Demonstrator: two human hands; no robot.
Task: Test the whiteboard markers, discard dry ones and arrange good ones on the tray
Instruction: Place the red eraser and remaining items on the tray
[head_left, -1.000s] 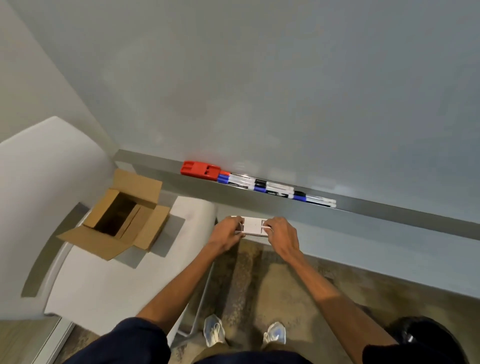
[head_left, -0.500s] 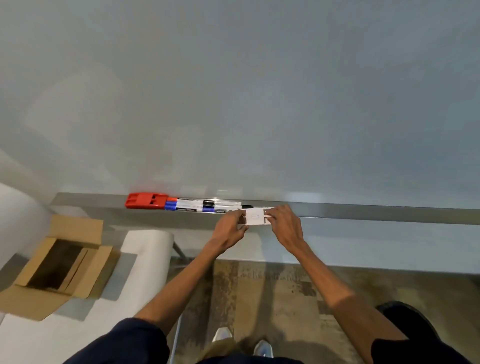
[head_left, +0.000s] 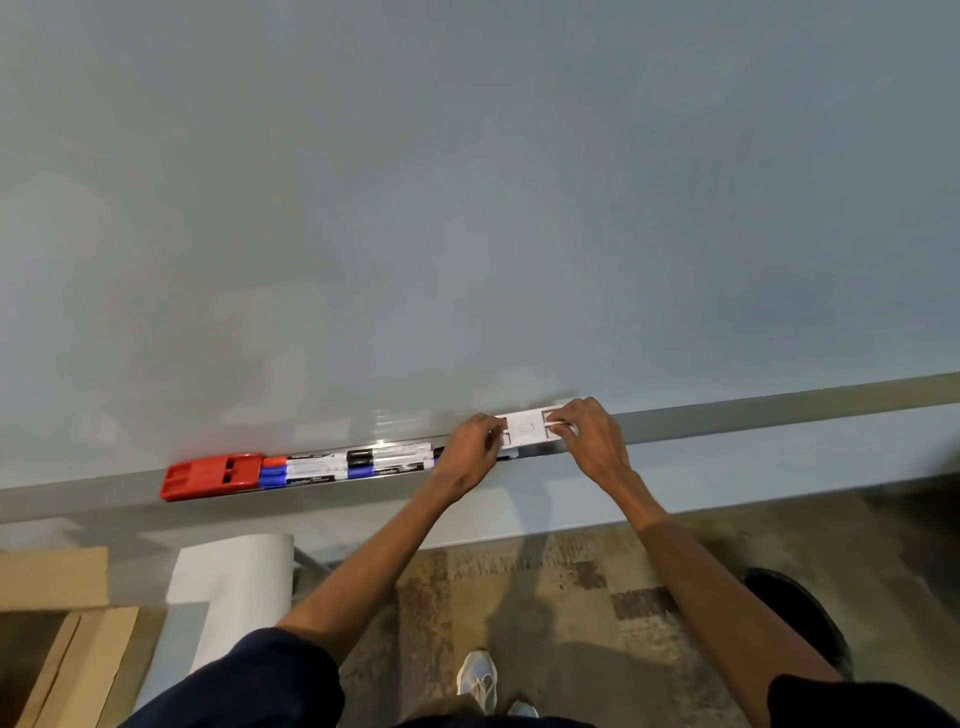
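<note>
My left hand and right hand pinch a white card at the tray; markers lie along it, nearest my left.

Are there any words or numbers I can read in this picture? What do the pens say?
Markers on the tray: dark print on the white barrels, too blurred to read.
White card pinched between the left hand and the right hand: a small mark in its middle, too small to read.
Red eraser: no lettering shows.
So nothing here can be quoted.
</note>
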